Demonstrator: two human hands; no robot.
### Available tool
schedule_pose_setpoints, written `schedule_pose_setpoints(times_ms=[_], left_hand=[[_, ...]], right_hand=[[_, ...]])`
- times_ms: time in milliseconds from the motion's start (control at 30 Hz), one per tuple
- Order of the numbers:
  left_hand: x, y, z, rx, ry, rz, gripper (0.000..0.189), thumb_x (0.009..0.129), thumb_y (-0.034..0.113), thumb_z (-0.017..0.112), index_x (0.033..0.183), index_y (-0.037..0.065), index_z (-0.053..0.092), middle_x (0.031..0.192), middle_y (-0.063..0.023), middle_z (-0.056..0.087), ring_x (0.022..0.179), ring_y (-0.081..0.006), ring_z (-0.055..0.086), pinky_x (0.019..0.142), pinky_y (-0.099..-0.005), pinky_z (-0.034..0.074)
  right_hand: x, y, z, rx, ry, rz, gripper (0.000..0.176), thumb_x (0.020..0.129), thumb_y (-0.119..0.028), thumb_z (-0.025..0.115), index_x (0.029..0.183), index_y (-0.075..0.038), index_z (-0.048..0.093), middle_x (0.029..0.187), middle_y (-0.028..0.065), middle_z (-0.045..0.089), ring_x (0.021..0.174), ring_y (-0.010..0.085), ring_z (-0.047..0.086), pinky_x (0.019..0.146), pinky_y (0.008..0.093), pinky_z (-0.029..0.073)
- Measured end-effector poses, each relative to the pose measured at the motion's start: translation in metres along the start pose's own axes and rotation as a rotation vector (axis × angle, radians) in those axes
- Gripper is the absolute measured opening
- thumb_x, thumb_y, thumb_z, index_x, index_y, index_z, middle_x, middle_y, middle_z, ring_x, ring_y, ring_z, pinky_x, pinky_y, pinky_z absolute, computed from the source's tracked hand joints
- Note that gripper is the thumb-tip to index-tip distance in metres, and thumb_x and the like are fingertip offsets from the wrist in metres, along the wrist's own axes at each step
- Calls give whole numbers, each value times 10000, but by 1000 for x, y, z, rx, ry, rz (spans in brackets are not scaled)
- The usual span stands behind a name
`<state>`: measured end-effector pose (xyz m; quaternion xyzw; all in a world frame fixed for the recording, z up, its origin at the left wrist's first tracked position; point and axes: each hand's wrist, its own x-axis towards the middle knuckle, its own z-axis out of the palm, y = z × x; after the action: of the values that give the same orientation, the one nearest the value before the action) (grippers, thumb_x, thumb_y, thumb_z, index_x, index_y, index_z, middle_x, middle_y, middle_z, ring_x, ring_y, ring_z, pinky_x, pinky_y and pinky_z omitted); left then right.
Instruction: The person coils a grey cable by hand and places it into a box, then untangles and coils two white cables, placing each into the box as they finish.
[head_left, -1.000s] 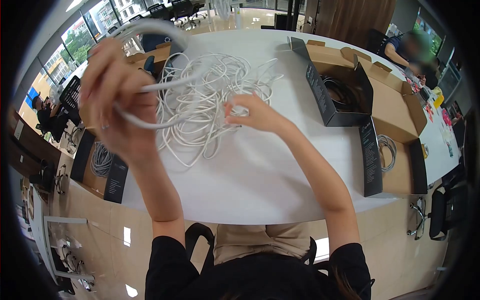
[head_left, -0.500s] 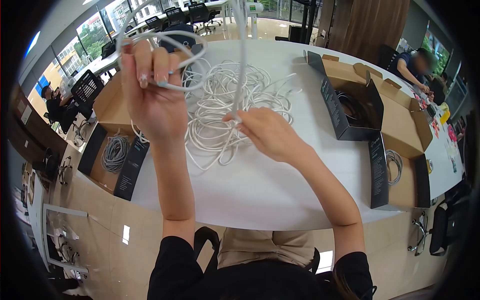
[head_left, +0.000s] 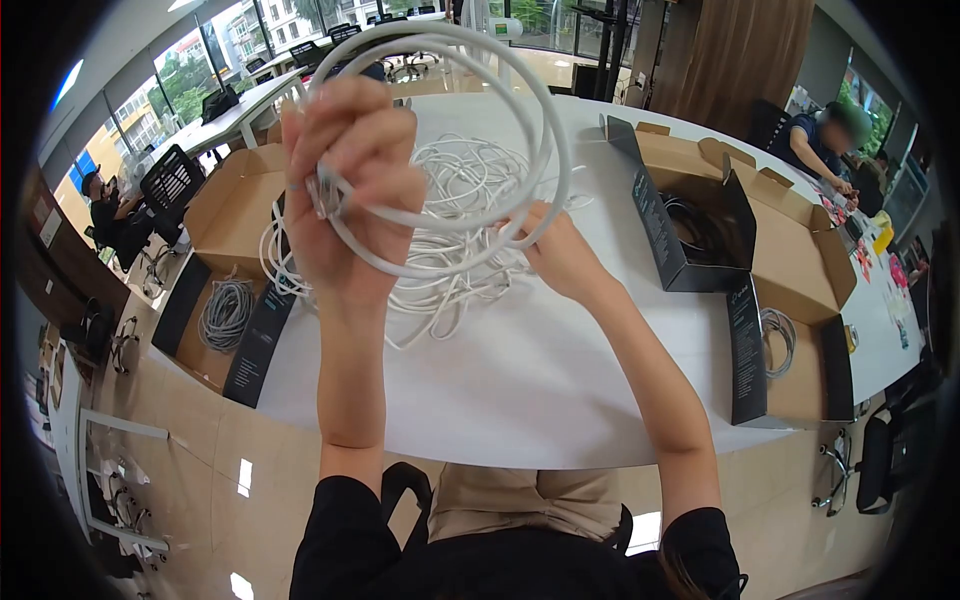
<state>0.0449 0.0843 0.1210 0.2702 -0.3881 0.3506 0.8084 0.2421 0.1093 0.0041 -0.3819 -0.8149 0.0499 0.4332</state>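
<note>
My left hand [head_left: 352, 205] is raised above the table with fingers curled round a white cable [head_left: 564, 165], which hangs in wide loops to the right of it. A small clear plug [head_left: 327, 192] on the cable's end shows at the palm. Lower and to the right, my right hand [head_left: 562, 252] pinches the cable where the loops come down; its fingertips are partly hidden behind them. Beneath and behind both hands lies a loose tangle of white cable [head_left: 455, 290] on the white table [head_left: 520, 385].
An open black box [head_left: 258, 345] holding a grey cable coil [head_left: 228, 315] stands at left. On the right are one box [head_left: 705, 278] with black cable [head_left: 685, 222] and another [head_left: 748, 355] with a grey coil [head_left: 778, 343]. A person [head_left: 815, 150] sits at far right.
My left hand has turned, and the cable now forms larger loops to its right instead of small ones at the fingers. My right hand has shifted slightly right, still on the cable.
</note>
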Motion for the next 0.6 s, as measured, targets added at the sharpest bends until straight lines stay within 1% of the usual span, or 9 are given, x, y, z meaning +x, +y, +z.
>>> schedule_pose_setpoints(times_ms=[67, 100, 167, 267, 300, 367, 467, 567, 600], left_hand=[[2, -10, 3, -150, 50, 101, 213, 961, 219, 397, 771, 123, 385, 986, 43, 510, 880, -61, 499, 736, -303, 413], [2, -12, 10, -162, 128, 98, 231, 969, 233, 374, 772, 113, 397, 905, 37, 571, 792, -62, 547, 852, -308, 374], [-1, -13, 2, -160, 27, 70, 249, 974, 244, 350, 778, 104, 408, 808, 35, 595, 682, -72, 551, 839, -293, 388], [-3, -6, -10, -218, -80, -14, 286, 979, 261, 325, 765, 93, 414, 676, 31, 604, 544, -87, 533, 826, -276, 400], [-4, -3, -11, -248, -110, -45, 300, 980, 267, 319, 757, 90, 414, 634, 30, 603, 502, -92, 524, 823, -271, 402], [-4, 3, -5, -229, -117, -16, 245, 978, 223, 323, 827, 69, 439, 655, -5, 606, 565, -102, 563, 794, -289, 429], [-3, 2, 17, -114, -92, 71, 143, 955, 159, 381, 901, 62, 471, 762, -18, 604, 672, -99, 590, 796, -297, 440], [-7, 1, 27, 116, -50, 260, 63, 918, 120, 459, 943, 77, 499, 886, -9, 578, 779, -90, 589, 812, -297, 433], [-9, 3, 28, 207, -35, 339, 61, 905, 110, 484, 954, 83, 507, 924, -5, 566, 813, -87, 586, 816, -298, 431]], right_hand=[[1, -11, 0, -212, -8, -54, 190, 875, -206, 527, 840, -41, 614, 766, 102, 615, 757, 291, 573, 684, 372, 433], [0, -19, 1, -225, -119, -20, 234, 879, -242, 519, 817, -38, 613, 727, 111, 606, 722, 295, 574, 664, 369, 434], [-6, -36, 8, -246, -342, 49, 325, 887, -315, 503, 772, -31, 610, 647, 128, 589, 652, 304, 575, 625, 365, 437], [-12, -36, 28, -9, -206, 8, 478, 923, -406, 395, 724, -39, 627, 533, 135, 527, 534, 292, 541, 563, 353, 423], [-11, -36, 27, 125, -252, 140, 503, 935, -402, 358, 719, -40, 633, 530, 119, 507, 528, 276, 520, 559, 351, 415], [-8, -35, 21, 392, -349, 402, 561, 961, -395, 285, 710, -43, 643, 525, 86, 466, 517, 244, 478, 552, 347, 399], [-5, -23, 17, 686, -398, 454, 654, 963, -426, 227, 636, -43, 644, 464, 49, 368, 457, 199, 379, 531, 315, 377], [-7, -30, 15, 197, -523, 409, 668, 957, -440, 245, 563, -46, 613, 439, 66, 400, 447, 225, 438, 538, 325, 395], [-8, -35, 15, 106, -543, 355, 666, 949, -451, 265, 551, -37, 603, 452, 96, 431, 465, 260, 469, 540, 341, 409]])
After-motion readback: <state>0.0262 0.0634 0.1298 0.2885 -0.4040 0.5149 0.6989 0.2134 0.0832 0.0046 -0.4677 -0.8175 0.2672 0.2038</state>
